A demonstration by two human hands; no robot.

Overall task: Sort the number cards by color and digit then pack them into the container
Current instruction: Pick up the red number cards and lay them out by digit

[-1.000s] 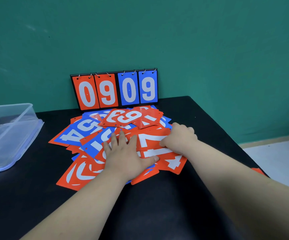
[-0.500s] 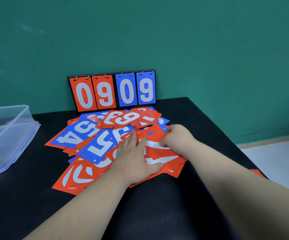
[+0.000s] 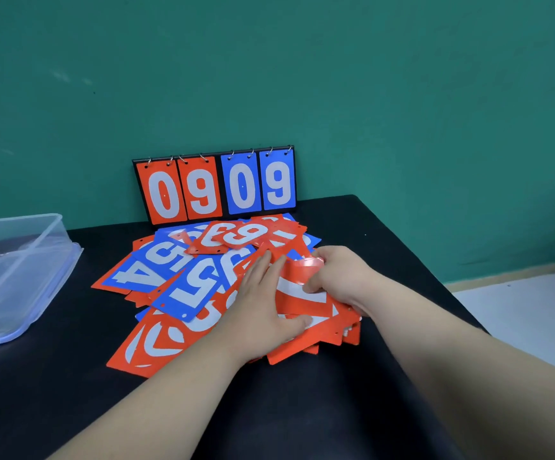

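**Centre frame: right hand peeling a red card off the pile, sort barely begun**

Head view. Middle of frame: loose pile of number cards point(image 3: 173, 287), red and blue mixed, overlapping, on black table point(image 3: 302, 410). Left hand point(image 3: 263, 307) lies flat on the red cards at lower right of the pile, fingers straight and close together, thumb out to the right pressing a card down. Right hand point(image 3: 339, 277) is just beside it, fingers curled, pinching the edge of a red card point(image 3: 297, 290) whose top corner is bent up and catching glare.

Change: a second ago the left hand had its fingers spread lower on the pile and the right hand rested knuckles-up on flat cards. Now the left hand has slid up and right, and the card edge is curled off the stack. Reads as separating one red card while the left hand pins the rest. No sorted stacks yet, and nothing visibly packed.

Clear plastic container point(image 3: 13, 257) sits at left edge of frame, well apart from the pile. Flip scoreboard point(image 3: 214, 189) stands behind the pile against green wall point(image 3: 269, 78), showing 0 9 0 9.

Hard to see: digit on the pinched card is covered by both hands, unreadable. Right fingertips are tucked behind the card. Container is cut off by the frame edge, its contents unclear. Lower cards are buried, so no count is possible.
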